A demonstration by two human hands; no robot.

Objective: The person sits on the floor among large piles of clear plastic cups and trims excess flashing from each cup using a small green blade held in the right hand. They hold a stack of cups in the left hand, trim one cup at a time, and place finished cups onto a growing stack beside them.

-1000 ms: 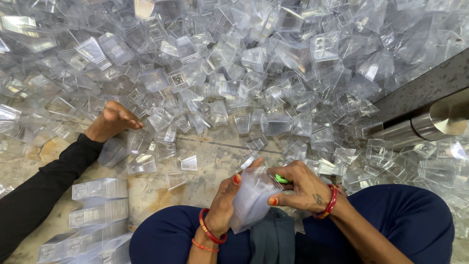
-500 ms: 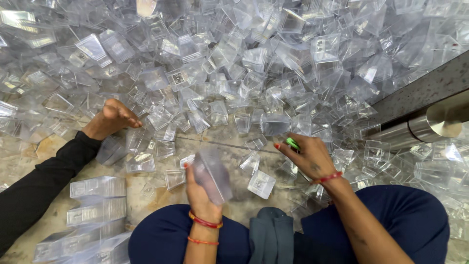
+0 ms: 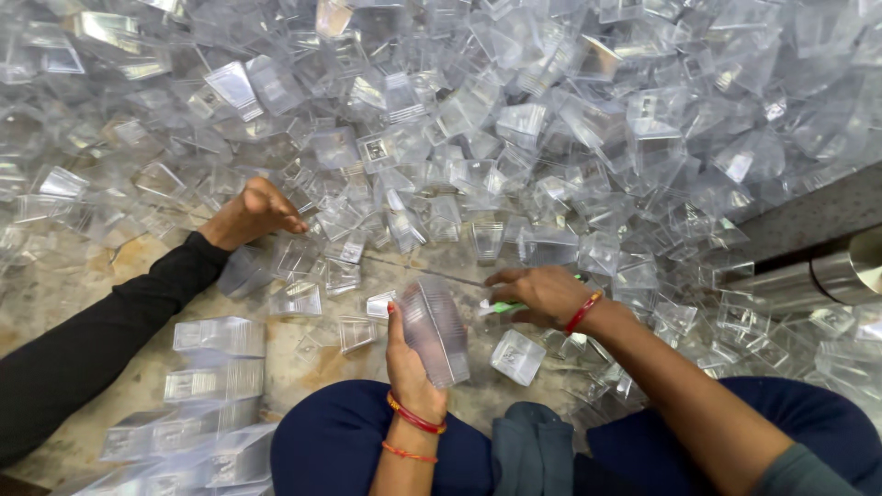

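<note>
L hand (image 3: 411, 360) grips 1 stack of clear plastic cups (image 3: 435, 329), R hand (image 3: 544, 295) pinches 1 small green tool (image 3: 503, 308) beside uncountable heap of clear plastic containers (image 3: 514, 129).

Red thread bangles on both wrists, navy trousers, painted nails

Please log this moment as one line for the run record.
left hand: holds clear plastic square cup | right hand: on small green tool, over pile of clear plastic cups | nearby: black-sleeved leg

Her left hand (image 3: 409, 354) is gripping upright, fingers curled; the right hand (image 3: 542, 296) is reaching forward beside it, palm down.
</note>
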